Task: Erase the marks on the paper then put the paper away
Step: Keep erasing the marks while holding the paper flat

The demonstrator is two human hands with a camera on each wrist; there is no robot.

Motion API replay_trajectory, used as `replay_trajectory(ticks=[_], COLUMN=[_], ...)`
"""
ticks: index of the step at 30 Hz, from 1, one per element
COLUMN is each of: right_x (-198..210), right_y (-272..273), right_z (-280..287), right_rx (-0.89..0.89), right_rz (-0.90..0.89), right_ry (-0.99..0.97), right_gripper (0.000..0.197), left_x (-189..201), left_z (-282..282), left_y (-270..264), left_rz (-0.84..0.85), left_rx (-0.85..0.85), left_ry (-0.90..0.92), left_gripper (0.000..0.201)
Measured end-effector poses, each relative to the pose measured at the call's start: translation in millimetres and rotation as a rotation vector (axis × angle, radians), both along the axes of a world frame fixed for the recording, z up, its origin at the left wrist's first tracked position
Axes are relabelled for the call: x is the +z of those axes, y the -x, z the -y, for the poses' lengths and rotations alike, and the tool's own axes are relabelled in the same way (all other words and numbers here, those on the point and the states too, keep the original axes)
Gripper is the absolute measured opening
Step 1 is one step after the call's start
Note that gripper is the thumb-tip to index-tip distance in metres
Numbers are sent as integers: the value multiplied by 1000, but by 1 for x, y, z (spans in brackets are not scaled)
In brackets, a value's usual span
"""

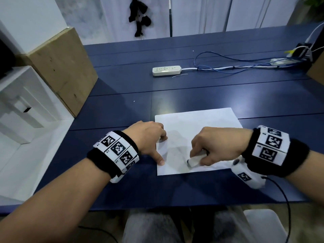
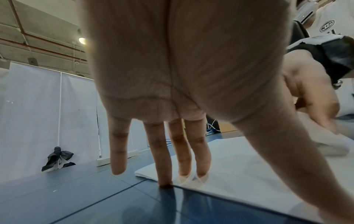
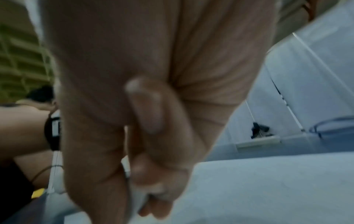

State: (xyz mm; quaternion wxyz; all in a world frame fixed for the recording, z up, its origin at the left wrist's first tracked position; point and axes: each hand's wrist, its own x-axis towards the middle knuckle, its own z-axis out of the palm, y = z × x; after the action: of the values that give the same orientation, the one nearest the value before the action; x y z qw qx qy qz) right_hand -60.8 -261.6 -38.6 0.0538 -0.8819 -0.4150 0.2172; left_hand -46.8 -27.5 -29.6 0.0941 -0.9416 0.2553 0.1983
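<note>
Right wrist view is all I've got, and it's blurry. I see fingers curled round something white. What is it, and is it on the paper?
Observer: From the head view, the right hand grips a white eraser, and its dark tip is down on the paper.
Operator: Okay, what's the other hand doing?
Observer: The left hand presses on the paper's left edge, thumb and fingers straight.
Operator: Are all its fingers on the sheet?
Observer: No. In the left wrist view one fingertip lands on the blue table just off the sheet, and another hangs in the air.
</note>
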Motion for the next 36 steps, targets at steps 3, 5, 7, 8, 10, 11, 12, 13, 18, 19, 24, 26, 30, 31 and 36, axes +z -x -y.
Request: replay_trajectory(ticks=[3, 5, 7, 8, 10, 11, 12, 13, 18, 19, 24, 26, 30, 31, 36], right_x=[2, 1, -1, -3, -2, -1, -1, 0, -4, -4, 3, 5, 1, -1, 0], right_y=[-11, -26, -30, -25, -9, -2, 2, 3, -36, -36, 0, -2, -38, -40, -4], right_z=[-2, -3, -2, -2, -1, -1, -1, -2, 6, 7, -1, -3, 0, 4, 7], right_rx=[-74, -143, -166, -150, -64, -21, 1, -5, -244, -240, 31, 39, -180, -202, 1], right_rz=[66, 192, 235, 229, 110, 43, -5, -20, 242, 269, 54, 4, 254, 260, -5], right_ry=[-40, -41, -58, -59, -29, 6, 27, 39, -29, -24, 5, 26, 21, -7, 3], right_gripper=[48, 70, 68, 61, 42, 31, 28, 30, 50, 46, 16, 23, 44, 49, 33], left_x=[0, 1, 1, 0, -2, -2, -2, -2, -1, -2, -3, -2, 0, -1, -2], left_z=[1, 2, 2, 2, 1, 0, 0, 0, 1, 1, 0, 1, 3, 3, 1], left_y=[0, 1, 1, 1, 0, 0, 0, 0, 0, 0, -2, -3, -1, 0, -2], left_rz=[8, 9, 12, 12, 12, 8, 5, 3, 0, -1, -2, -8, -14, -15, 1], left_rx=[-5, -10, -8, -5, 0, 2, 1, 0, 1, -1, 2, 7, 9, 8, 3], left_ry=[-10, -13, -11, -9, -8, -10, -13, -14, -10, -11, 4, 4, 0, 0, 12], left_gripper=[81, 81, 82, 82, 82, 83, 83, 82, 81, 81, 83, 84, 83, 83, 84])
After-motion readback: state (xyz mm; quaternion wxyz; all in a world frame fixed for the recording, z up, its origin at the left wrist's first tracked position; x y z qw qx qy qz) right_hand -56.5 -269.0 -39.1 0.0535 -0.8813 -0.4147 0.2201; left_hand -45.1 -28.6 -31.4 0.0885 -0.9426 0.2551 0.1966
